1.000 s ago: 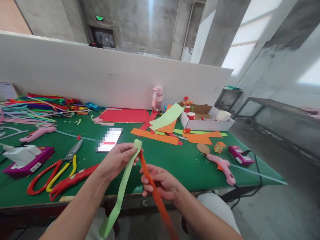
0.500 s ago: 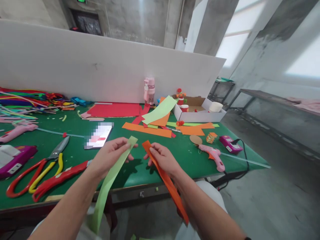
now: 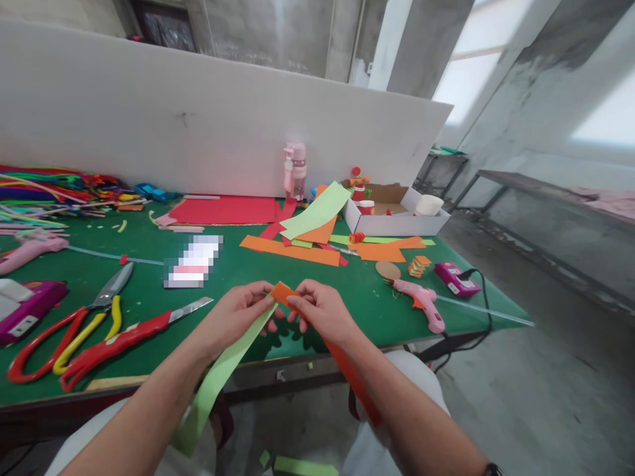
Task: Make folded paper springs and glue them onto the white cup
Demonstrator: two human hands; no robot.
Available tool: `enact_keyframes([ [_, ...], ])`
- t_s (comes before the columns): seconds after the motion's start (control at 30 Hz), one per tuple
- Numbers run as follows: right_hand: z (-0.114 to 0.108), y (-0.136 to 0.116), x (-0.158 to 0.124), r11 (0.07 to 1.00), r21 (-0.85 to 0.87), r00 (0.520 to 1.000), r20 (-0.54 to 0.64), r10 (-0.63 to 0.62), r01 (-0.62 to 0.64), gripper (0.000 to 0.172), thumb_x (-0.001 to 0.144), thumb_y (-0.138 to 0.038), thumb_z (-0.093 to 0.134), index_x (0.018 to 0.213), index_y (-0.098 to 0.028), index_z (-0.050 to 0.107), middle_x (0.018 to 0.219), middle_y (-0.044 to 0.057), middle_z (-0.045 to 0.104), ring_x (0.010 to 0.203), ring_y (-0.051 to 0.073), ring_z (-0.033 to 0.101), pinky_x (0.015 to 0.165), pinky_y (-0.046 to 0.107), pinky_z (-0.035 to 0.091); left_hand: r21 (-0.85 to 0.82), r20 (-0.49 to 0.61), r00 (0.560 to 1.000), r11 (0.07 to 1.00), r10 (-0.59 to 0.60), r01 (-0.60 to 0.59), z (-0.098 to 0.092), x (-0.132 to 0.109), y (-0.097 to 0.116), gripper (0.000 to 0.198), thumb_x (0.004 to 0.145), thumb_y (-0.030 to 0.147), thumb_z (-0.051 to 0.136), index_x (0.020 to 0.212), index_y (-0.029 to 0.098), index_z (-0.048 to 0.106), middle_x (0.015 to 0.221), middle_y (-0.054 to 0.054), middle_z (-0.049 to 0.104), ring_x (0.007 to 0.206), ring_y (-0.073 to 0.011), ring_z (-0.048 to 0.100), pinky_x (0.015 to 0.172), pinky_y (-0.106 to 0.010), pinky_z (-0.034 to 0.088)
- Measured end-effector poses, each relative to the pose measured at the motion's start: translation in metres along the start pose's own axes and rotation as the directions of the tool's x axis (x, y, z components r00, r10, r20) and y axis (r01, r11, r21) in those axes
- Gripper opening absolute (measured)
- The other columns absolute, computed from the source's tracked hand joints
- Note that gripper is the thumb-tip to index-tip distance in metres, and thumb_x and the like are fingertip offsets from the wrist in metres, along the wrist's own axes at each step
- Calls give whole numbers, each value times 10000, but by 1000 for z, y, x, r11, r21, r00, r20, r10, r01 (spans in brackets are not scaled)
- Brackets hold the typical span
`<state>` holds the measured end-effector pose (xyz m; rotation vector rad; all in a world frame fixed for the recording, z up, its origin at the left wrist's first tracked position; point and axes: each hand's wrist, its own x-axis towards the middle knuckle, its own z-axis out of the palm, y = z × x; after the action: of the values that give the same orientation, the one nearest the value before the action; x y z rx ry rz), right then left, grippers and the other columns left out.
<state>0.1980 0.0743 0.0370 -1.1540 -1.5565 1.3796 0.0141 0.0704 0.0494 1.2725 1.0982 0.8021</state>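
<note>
My left hand is pinching a light-green paper strip; my right hand is gripping an orange paper strip; their ends are meeting mid-frame; tails are hanging toward the frame's bottom, and could be tugging them crooked if either pinch loosens.

Strip ends & frame edges: bits hidden, cropped or blurry.
Orange strip mid-pt hidden behind R hand; green strip top end hidden at L hand, can't tell if strips overlap; its lower end's blurry. Phone screen pixelated, unreadable. L frame edge cuts pipe cleaners, pink glue gun, purple power strip. Bottom edge crops dark wristband & green scrap. Box front wall hides pt of inside; light-green sheet covers pt of orange sheet.
</note>
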Motion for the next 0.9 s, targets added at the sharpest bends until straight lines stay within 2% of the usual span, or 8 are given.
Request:
enact_keyframes([
  [0.13, 2, 0, 0, 1000, 14, 999, -38, -2, 2, 203, 852, -364, 631, 759, -223, 518, 558, -58, 649, 382, 77, 509, 427, 182, 383, -47, 21, 1000, 999, -18, 19, -1, 1, -3, 524, 691, 593, 769, 986, 173, 665, 748, -50, 735, 605, -171, 667, 532, -256, 501],
  [0.67, 6, -1, 3, 997, 72, 997, -65, 42, -37, 109, 843, -308, 622, 844, -220, 559, 476, -85, 609, 334, 81, 488, 378, 171, 372, -32, 48, 999, 999, 2, -1, 2, 0, 1, 559, 692, 648, 738, 969, 170, 657, 724, -32, 725, 605, -161, 655, 556, -265, 497],
  [0.9, 7, -3, 2, 995, 87, 995, -76, 64, -57, 116, 827, -297, 641, 802, -220, 558, 454, -86, 603, 323, 80, 487, 362, 164, 354, -4, -9, 1000, 1000, 13, -13, 4, 1, -1, 520, 689, 649, 740, 915, 184, 684, 760, -30, 745, 660, -184, 690, 609, -274, 520],
])
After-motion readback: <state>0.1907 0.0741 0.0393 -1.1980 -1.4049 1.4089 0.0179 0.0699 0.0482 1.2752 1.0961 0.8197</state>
